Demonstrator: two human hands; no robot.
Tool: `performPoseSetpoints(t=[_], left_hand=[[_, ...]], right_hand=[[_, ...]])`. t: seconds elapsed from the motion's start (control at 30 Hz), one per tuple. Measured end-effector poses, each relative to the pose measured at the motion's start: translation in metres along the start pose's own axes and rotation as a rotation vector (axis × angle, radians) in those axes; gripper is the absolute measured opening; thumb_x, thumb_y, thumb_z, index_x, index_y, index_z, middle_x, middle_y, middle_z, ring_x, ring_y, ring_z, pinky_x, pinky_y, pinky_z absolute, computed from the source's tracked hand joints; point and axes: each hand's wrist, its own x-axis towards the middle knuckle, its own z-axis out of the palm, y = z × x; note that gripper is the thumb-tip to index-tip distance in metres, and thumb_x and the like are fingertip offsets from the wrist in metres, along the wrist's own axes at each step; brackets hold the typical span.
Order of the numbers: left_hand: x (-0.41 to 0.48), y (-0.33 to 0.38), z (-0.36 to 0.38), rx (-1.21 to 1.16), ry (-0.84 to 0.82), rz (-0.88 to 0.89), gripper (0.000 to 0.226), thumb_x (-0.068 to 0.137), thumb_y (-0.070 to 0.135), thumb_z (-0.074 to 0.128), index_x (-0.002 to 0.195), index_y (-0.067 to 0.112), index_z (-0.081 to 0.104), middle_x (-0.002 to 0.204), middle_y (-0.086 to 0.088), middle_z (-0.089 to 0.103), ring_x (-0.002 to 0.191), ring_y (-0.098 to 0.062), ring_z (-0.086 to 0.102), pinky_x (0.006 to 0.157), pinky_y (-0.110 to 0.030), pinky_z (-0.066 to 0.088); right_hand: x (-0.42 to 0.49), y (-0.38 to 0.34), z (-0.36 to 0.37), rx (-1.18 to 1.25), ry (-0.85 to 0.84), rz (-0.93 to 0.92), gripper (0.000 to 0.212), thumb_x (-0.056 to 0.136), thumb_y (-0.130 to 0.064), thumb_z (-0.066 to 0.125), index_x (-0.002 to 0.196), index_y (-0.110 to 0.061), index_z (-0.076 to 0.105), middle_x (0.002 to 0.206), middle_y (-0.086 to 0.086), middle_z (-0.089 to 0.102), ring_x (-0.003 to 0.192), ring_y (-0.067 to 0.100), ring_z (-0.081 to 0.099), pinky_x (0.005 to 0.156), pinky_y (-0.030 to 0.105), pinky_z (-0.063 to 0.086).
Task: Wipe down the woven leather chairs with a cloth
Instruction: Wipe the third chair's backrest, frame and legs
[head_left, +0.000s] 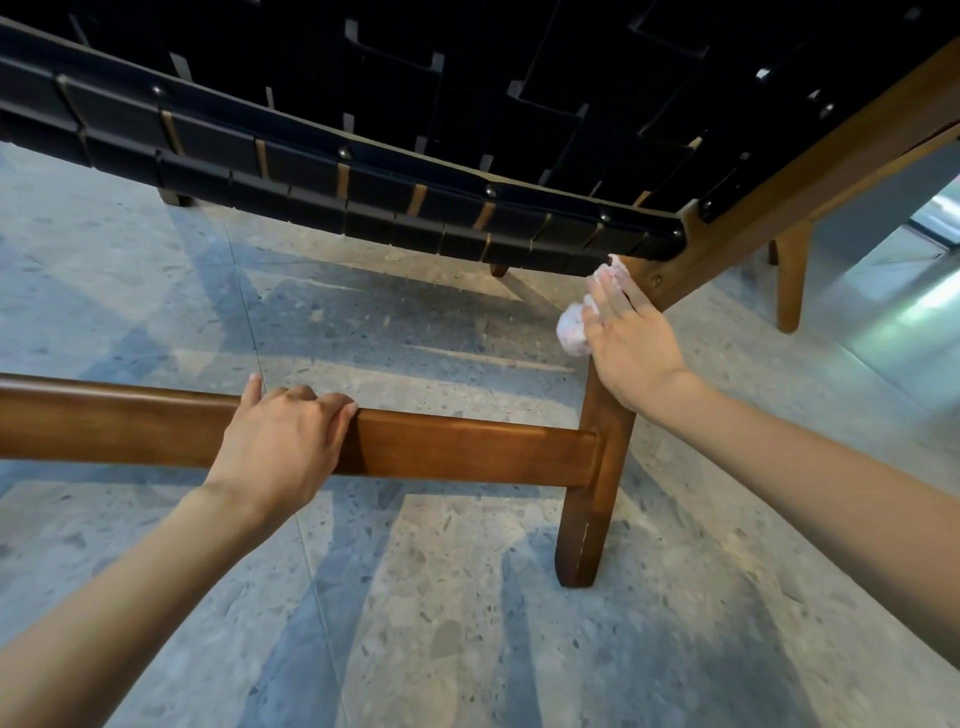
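Right hand (631, 338), cloth (571, 330) on chair leg (597, 467)

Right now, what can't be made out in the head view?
Head view, cloth: mostly hidden under the right hand; only two edges show.
Head view, wooden rail: its left end is cut off by the frame edge, and the left hand covers a stretch.
Head view, woven seat: the top is cut off by the upper edge, and the underside is too dark to judge cleanliness.
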Motion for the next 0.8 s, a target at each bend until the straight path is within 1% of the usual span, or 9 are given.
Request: performPoseSetpoints(t=[0.1, 0.23, 0.33, 0.43, 0.5, 0.57, 0.63, 0.7, 0.8], left_hand=[[-0.001, 0.0, -0.001, 0.004, -0.002, 0.022, 0.045, 0.102, 0.038, 0.025, 0.129, 0.024, 0.058, 0.113, -0.006, 0.066, 0.11, -0.026, 0.06, 0.117, -0.044, 0.02], [-0.002, -0.013, 0.002, -0.037, 0.037, 0.099, 0.047, 0.1, 0.038, 0.028, 0.135, 0.021, 0.056, 0.115, -0.009, 0.067, 0.112, -0.026, 0.06, 0.115, -0.041, 0.027], [-0.005, -0.02, 0.002, -0.062, 0.076, 0.15, 0.043, 0.1, 0.033, 0.036, 0.136, 0.019, 0.055, 0.118, -0.009, 0.067, 0.113, -0.028, 0.061, 0.113, -0.043, 0.032], [-0.01, -0.021, -0.003, -0.053, 0.02, 0.134, 0.045, 0.102, 0.033, 0.035, 0.145, 0.023, 0.042, 0.139, -0.003, 0.055, 0.134, -0.022, 0.045, 0.117, -0.036, 0.023], [-0.013, -0.024, -0.01, -0.047, -0.01, 0.128, 0.047, 0.102, 0.036, 0.033, 0.149, 0.028, 0.034, 0.149, 0.003, 0.044, 0.14, -0.017, 0.036, 0.117, -0.031, 0.021], [-0.019, -0.031, -0.023, -0.086, 0.017, 0.085, 0.046, 0.102, 0.036, 0.038, 0.147, 0.033, 0.036, 0.151, 0.009, 0.04, 0.137, -0.016, 0.039, 0.111, -0.03, 0.03], [-0.028, -0.042, -0.038, -0.167, 0.106, 0.019, 0.044, 0.1, 0.032, 0.044, 0.144, 0.034, 0.042, 0.149, 0.009, 0.043, 0.133, -0.018, 0.044, 0.102, -0.034, 0.042], [-0.038, -0.058, -0.052, -0.217, 0.21, -0.028, 0.046, 0.098, 0.025, 0.05, 0.143, 0.032, 0.045, 0.148, 0.007, 0.044, 0.133, -0.018, 0.046, 0.094, -0.039, 0.049], [-0.05, -0.088, -0.071, -0.259, 0.347, -0.084, 0.051, 0.095, 0.018, 0.054, 0.144, 0.03, 0.044, 0.148, 0.003, 0.044, 0.121, -0.021, 0.055, 0.082, -0.042, 0.055]], right_hand=[[-0.003, -0.005, 0.0, -0.012, -0.004, 0.025, 0.051, 0.104, -0.026, 0.026, 0.149, -0.002, 0.027, 0.158, 0.024, 0.008, 0.148, 0.038, -0.001, 0.109, 0.051, -0.026], [-0.028, -0.021, 0.0, -0.002, 0.002, -0.194, 0.04, 0.1, -0.021, 0.049, 0.138, -0.01, 0.045, 0.15, 0.022, 0.035, 0.143, 0.037, 0.024, 0.119, 0.048, 0.006], [-0.039, -0.03, -0.001, 0.131, -0.03, -0.289, 0.033, 0.098, -0.015, 0.05, 0.131, -0.013, 0.053, 0.142, 0.019, 0.047, 0.138, 0.033, 0.035, 0.121, 0.043, 0.012], [-0.048, -0.037, -0.005, 0.267, -0.114, -0.306, 0.032, 0.099, -0.008, 0.045, 0.129, -0.014, 0.055, 0.132, 0.016, 0.055, 0.132, 0.031, 0.042, 0.12, 0.04, 0.017], [-0.052, -0.036, -0.017, 0.351, -0.135, -0.288, 0.034, 0.098, -0.002, 0.042, 0.125, -0.019, 0.054, 0.119, 0.012, 0.062, 0.124, 0.029, 0.05, 0.119, 0.04, 0.021], [-0.053, -0.028, -0.041, 0.439, -0.087, -0.253, 0.031, 0.097, -0.002, 0.042, 0.123, -0.018, 0.052, 0.116, 0.008, 0.062, 0.117, 0.026, 0.053, 0.108, 0.037, 0.036], [-0.052, -0.021, -0.073, 0.583, -0.002, -0.208, 0.036, 0.096, -0.005, 0.05, 0.13, -0.014, 0.048, 0.124, 0.007, 0.058, 0.116, 0.023, 0.051, 0.092, 0.03, 0.044], [-0.053, -0.023, -0.107, 0.806, 0.14, -0.178, 0.045, 0.094, -0.009, 0.056, 0.137, -0.016, 0.045, 0.13, 0.005, 0.055, 0.119, 0.019, 0.05, 0.092, 0.027, 0.045], [-0.045, -0.046, -0.162, 1.205, 0.292, -0.192, 0.037, 0.099, -0.012, 0.05, 0.136, -0.015, 0.052, 0.13, 0.004, 0.059, 0.117, 0.017, 0.053, 0.096, 0.026, 0.041]])
